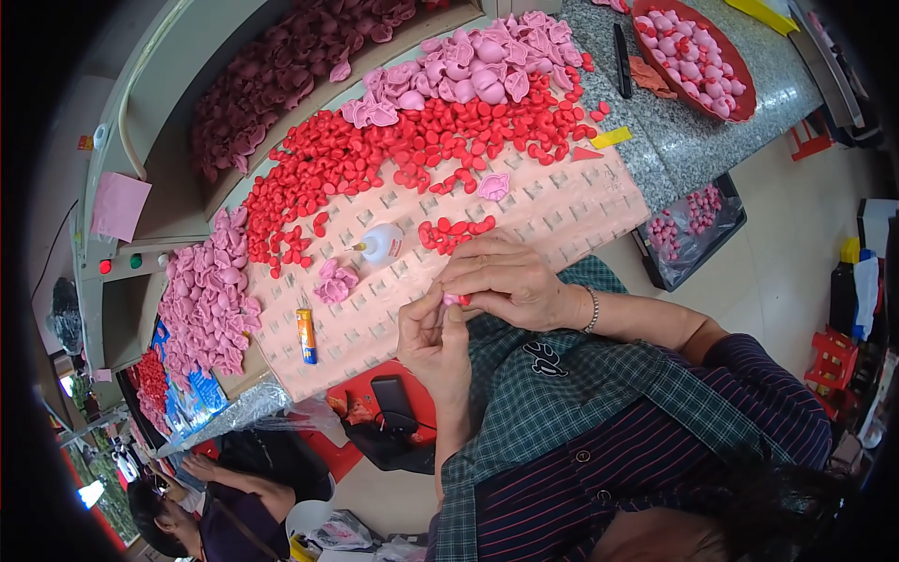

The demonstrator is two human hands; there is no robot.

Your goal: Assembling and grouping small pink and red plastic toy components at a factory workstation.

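In front of my chest both hands meet around a small pink and red rubbery piece [455, 300], mostly hidden by the fingers. My left hand [435, 339] pinches it from below with thumb and fingers. From the right, my right hand [510, 281] closes over it, a red bit showing by the thumb. Just beyond the fingers lies a small group of red bean-shaped pieces [454, 232]. A white squeeze bottle [381, 244] with a thin nozzle rests on the pink mat [375, 323], beside some loose pink petal-edged pieces [334, 281].
Heaps of red pieces [375, 150] and pink pieces [468, 70] cover the mat's far side; more pink pieces [211, 290] lie left. A glue tube [306, 335] is nearby. A red bowl [740, 105] stands far right. Below the bench is a black crate [726, 229]. Another person [225, 506] sits lower left.
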